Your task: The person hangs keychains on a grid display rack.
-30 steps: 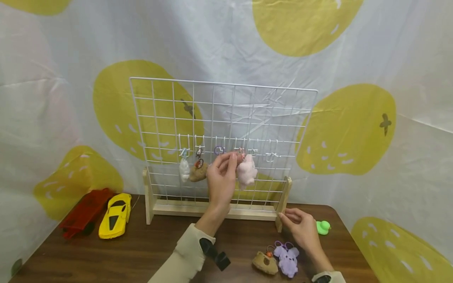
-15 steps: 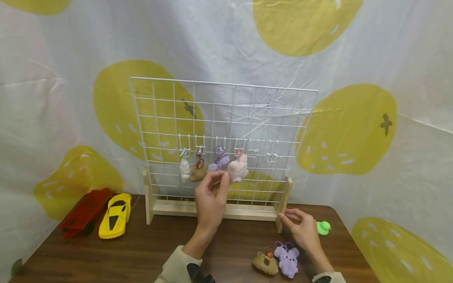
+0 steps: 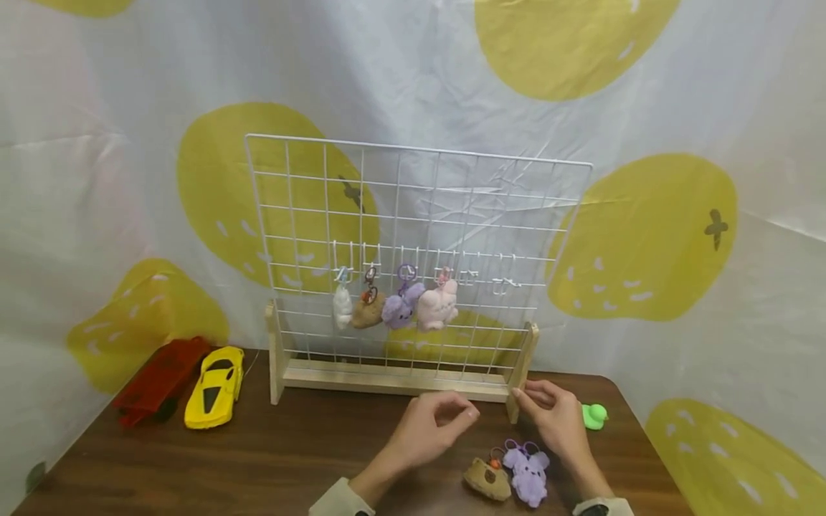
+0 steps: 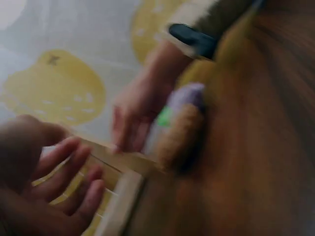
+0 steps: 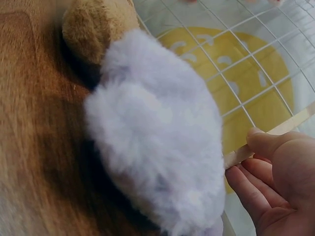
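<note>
My left hand (image 3: 429, 430) is in front of the wire grid rack, over the table, with loosely bent fingers and nothing in them. My right hand (image 3: 558, 419) pinches the rack's right wooden leg (image 3: 527, 355) between thumb and fingers, clearly seen in the right wrist view. From hooks on the grid hang a white plush keychain (image 3: 343, 308), a brown one (image 3: 368, 313), a purple one (image 3: 399, 311) and a pink one (image 3: 438, 308). Between my hands and nearer me, a brown plush keychain (image 3: 485, 481) lies beside a purple plush keychain (image 3: 529, 479) on the table.
Two hooks (image 3: 505, 285) with nothing on them stand right of the pink keychain. A green toy duck (image 3: 594, 416) sits beyond my right hand. At the far left are a yellow toy car (image 3: 214, 390) and a red toy vehicle (image 3: 159, 380). A patterned curtain hangs behind.
My left hand let go of the pink keychain, which now hangs from its hook, and came down toward the table, right of where it was. My right hand stays on the leg.
</note>
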A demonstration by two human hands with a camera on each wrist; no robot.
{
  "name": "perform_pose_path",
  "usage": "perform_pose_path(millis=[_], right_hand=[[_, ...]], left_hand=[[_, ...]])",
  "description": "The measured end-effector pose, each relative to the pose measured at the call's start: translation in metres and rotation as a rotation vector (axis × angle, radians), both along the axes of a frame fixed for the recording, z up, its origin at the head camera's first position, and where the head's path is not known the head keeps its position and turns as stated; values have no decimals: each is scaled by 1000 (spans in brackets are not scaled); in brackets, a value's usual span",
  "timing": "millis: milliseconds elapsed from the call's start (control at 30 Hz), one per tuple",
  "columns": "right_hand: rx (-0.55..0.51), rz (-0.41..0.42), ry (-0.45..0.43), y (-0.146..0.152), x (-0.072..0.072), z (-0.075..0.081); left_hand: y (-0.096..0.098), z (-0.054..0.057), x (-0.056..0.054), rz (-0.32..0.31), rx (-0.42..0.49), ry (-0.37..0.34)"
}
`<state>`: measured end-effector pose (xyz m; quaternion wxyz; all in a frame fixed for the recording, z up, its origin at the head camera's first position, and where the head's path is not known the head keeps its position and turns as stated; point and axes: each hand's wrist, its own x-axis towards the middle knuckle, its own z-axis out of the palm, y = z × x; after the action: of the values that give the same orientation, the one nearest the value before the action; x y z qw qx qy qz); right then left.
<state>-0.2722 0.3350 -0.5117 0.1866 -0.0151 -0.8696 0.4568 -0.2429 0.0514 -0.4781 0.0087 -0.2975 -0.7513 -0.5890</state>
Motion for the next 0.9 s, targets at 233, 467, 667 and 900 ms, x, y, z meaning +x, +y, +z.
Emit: perform_pose_path(millis=[233,467,667,900], right_hand=[[5,-2,-8,0,-1,3],[-5,-2,-11,-1,0,1],[-3,3,-11,0,0,-1],[-2,-6,-14,1,0,0]], left_hand=[[13,-28,5,-211,-346,202],[41,-31,-1,-62,-417,98],[57,-27,0,2,-487,-33],[58,-33,8,87,-458,-87]])
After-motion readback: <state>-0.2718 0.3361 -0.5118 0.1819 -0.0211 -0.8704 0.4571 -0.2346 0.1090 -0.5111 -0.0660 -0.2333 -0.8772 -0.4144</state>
